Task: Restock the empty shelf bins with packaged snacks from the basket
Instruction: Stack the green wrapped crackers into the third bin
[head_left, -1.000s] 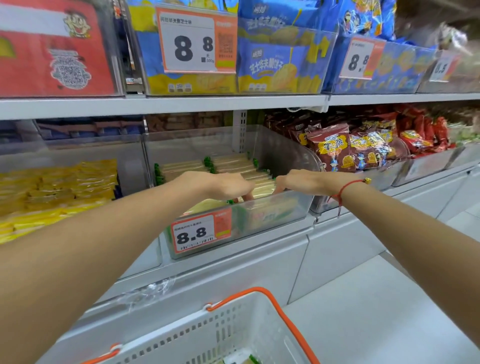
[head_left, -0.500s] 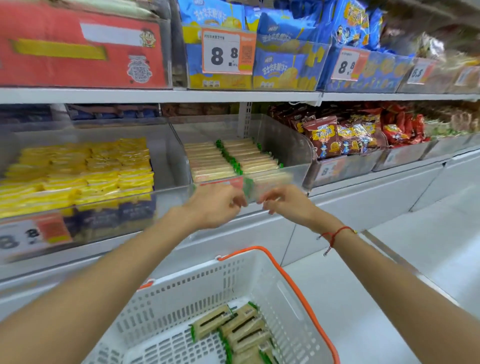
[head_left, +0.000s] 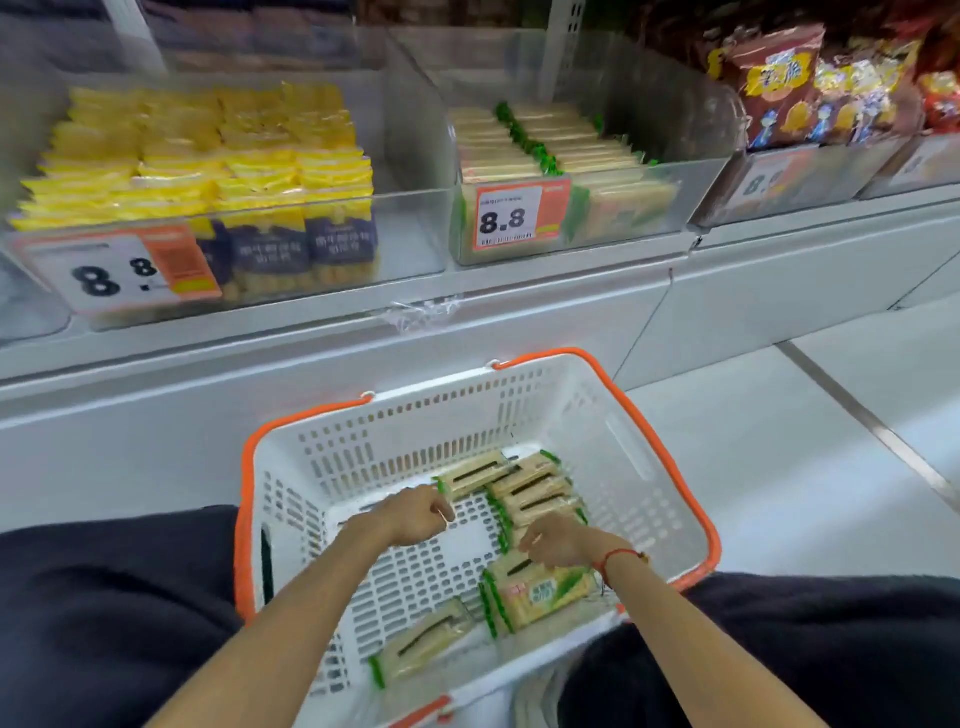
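Observation:
A white basket with an orange rim (head_left: 670, 441) sits low between my knees. Several green-and-beige cracker packs lie in it: a row at the far right (head_left: 535, 488), one near my wrist (head_left: 545, 595) and one at the near side (head_left: 421, 647). My left hand (head_left: 415, 519) is inside the basket, its curled fingers at the green end of a far pack (head_left: 475, 473). My right hand (head_left: 553, 543) hovers curled over the packs at the right. Whether either hand grips a pack is hidden. The same crackers fill the clear shelf bin (head_left: 613, 228) with the 8.8 tag.
A clear bin of yellow packs (head_left: 405, 249) stands left of the cracker bin. Red and brown snack bags (head_left: 779, 88) fill the bin to the right. The white shelf base (head_left: 519, 322) runs behind the basket, with pale floor (head_left: 805, 467) to the right.
Both hands left the cracker bin on the shelf and dropped down into the basket. My view tilted down with them.

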